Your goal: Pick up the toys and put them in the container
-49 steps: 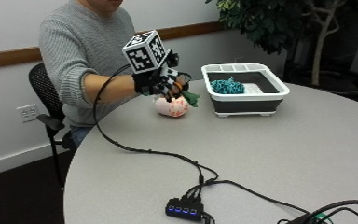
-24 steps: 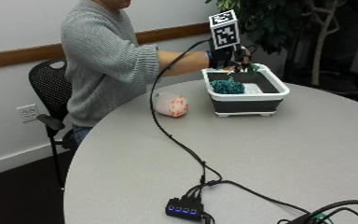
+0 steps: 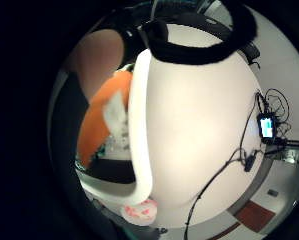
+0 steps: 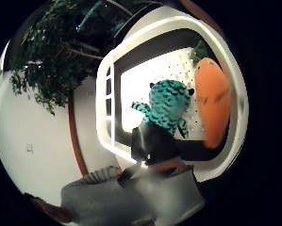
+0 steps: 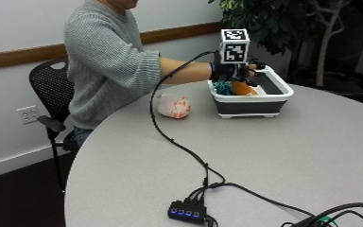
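Right hand [image 5: 232, 72] over the container [image 5: 281, 92], orange carrot toy [image 5: 243, 88] inside beside the teal plush [image 5: 222, 87]; fingers hidden, cannot tell whether gripping or released. Pink-spotted plush [image 5: 173, 106] on the tabletop [image 5: 307, 161] at nine o'clock of the container. Probably soft and light; best grasped round its body.

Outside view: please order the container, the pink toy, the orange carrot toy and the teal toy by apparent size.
1. container
2. pink toy on the table
3. orange carrot toy and teal toy: both partly hidden inside the container, too alike to rank.
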A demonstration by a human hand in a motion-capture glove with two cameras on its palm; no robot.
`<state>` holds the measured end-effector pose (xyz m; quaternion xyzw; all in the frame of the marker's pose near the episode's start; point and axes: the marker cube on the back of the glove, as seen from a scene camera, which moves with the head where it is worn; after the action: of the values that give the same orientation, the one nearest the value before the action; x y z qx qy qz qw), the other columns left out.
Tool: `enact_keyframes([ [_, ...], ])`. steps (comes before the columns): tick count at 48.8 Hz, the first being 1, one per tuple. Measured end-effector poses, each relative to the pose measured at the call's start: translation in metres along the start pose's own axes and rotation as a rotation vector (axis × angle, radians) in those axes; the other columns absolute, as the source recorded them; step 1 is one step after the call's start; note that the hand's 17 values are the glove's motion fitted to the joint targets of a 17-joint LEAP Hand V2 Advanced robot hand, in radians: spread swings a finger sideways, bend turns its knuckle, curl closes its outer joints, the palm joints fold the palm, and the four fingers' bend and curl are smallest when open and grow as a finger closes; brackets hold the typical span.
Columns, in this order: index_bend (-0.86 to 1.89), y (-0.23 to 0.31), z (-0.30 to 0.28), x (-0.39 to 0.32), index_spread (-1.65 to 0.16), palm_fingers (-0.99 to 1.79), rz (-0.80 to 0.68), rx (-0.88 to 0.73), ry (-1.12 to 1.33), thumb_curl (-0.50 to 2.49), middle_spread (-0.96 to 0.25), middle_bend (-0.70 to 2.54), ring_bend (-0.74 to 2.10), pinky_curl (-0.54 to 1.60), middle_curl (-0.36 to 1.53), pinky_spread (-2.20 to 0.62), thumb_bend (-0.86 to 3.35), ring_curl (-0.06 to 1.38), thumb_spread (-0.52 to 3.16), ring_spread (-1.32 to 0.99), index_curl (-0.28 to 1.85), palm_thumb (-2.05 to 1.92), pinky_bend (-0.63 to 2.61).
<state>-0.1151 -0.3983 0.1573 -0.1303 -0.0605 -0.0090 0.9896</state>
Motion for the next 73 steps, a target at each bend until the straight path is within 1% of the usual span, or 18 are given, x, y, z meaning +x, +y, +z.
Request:
enact_keyframes([
  [7, 0.17, 0.017, -0.003, -0.002, -0.37, -0.17, -0.032, 0.005, 0.004, 0.7, -0.15, 0.11, 0.15, 0.44, 0.27, -0.05, -0.02, 0.35, 1.22, -0.09, 0.48, 0.07, 1.02],
  [13, 0.19, 0.049, -0.006, -0.005, -0.36, -0.16, -0.065, 0.009, -0.01, 0.63, -0.14, 0.12, 0.15, 0.42, 0.25, -0.01, -0.01, 0.33, 1.28, -0.06, 0.47, 0.07, 1.02],
  [18, 0.19, 0.104, -0.005, -0.013, -0.36, -0.15, -0.12, -0.022, -0.024, 0.58, -0.13, 0.12, 0.15, 0.41, 0.24, 0.01, -0.01, 0.31, 1.31, -0.05, 0.46, 0.08, 1.02],
  [24, 0.18, 0.202, 0.011, -0.025, -0.36, -0.13, -0.211, -0.129, -0.024, 0.53, -0.13, 0.13, 0.17, 0.4, 0.23, 0.02, -0.01, 0.3, 1.33, -0.04, 0.45, 0.09, 1.01],
  [27, 0.18, 0.232, 0.023, -0.024, -0.36, -0.12, -0.21, -0.159, 0.029, 0.51, -0.13, 0.13, 0.17, 0.4, 0.23, 0.02, -0.01, 0.3, 1.34, -0.04, 0.45, 0.09, 1.0],
  [30, 0.18, 0.249, 0.035, -0.019, -0.36, -0.12, -0.192, -0.18, 0.058, 0.49, -0.12, 0.13, 0.17, 0.39, 0.22, 0.03, -0.01, 0.29, 1.34, -0.04, 0.44, 0.09, 1.0],
  [37, 0.18, 0.252, 0.066, -0.001, -0.36, -0.13, -0.101, -0.182, 0.101, 0.45, -0.12, 0.13, 0.16, 0.38, 0.22, 0.03, -0.01, 0.28, 1.34, -0.03, 0.43, 0.09, 0.98],
  [41, 0.18, 0.248, 0.113, 0.009, -0.36, -0.13, -0.012, -0.206, 0.2, 0.44, -0.12, 0.13, 0.16, 0.38, 0.22, 0.03, -0.01, 0.27, 1.35, -0.03, 0.43, 0.09, 0.98],
  [44, 0.18, 0.251, 0.142, 0.015, -0.36, -0.12, -0.017, -0.251, 0.168, 0.43, -0.12, 0.13, 0.17, 0.37, 0.22, 0.03, -0.02, 0.27, 1.34, -0.03, 0.42, 0.08, 0.97],
  [47, 0.2, 0.251, 0.144, 0.014, -0.37, -0.19, -0.031, -0.26, 0.139, 0.41, -0.11, 0.09, 0.12, 0.38, 0.2, 0.03, -0.04, 0.25, 1.31, -0.02, 0.43, 0.02, 1.0],
  [57, 0.24, 0.25, 0.143, 0.012, -0.39, -0.09, -0.035, -0.249, 0.175, 0.37, -0.11, 0.1, 0.17, 0.38, 0.18, 0.03, -0.03, 0.23, 1.24, -0.02, 0.44, -0.02, 1.05],
  [62, 0.3, 0.248, 0.141, 0.012, -0.4, 0.03, -0.028, -0.163, 0.177, 0.37, -0.11, 0.14, 0.23, 0.37, 0.18, 0.02, -0.01, 0.25, 1.27, -0.04, 0.46, 0.01, 1.02],
  [64, 0.35, 0.245, 0.139, 0.012, -0.41, 0.19, -0.03, -0.097, 0.165, 0.38, -0.12, 0.17, 0.29, 0.35, 0.19, 0.0, 0.01, 0.25, 1.3, -0.07, 0.47, 0.05, 0.98],
  [66, 0.34, 0.241, 0.136, 0.011, -0.41, 0.36, -0.04, -0.034, 0.14, 0.41, -0.14, 0.23, 0.37, 0.33, 0.21, -0.07, 0.07, 0.26, 1.33, -0.13, 0.46, 0.15, 0.94],
  [67, 0.31, 0.239, 0.135, 0.01, -0.41, 0.54, -0.045, -0.007, 0.125, 0.43, -0.15, 0.29, 0.46, 0.33, 0.22, -0.13, 0.11, 0.29, 1.33, -0.17, 0.45, 0.22, 0.94],
  [69, 0.3, 0.234, 0.133, 0.008, -0.42, 0.76, -0.05, 0.034, 0.096, 0.47, -0.17, 0.33, 0.59, 0.31, 0.24, -0.2, 0.15, 0.31, 1.32, -0.23, 0.45, 0.31, 0.93],
  [73, 0.44, 0.237, 0.126, 0.01, -0.42, 0.95, -0.061, 0.064, 0.073, 0.55, -0.2, 0.41, 0.65, 0.32, 0.28, -0.28, 0.19, 0.36, 1.21, -0.33, 0.53, 0.45, 0.89],
])
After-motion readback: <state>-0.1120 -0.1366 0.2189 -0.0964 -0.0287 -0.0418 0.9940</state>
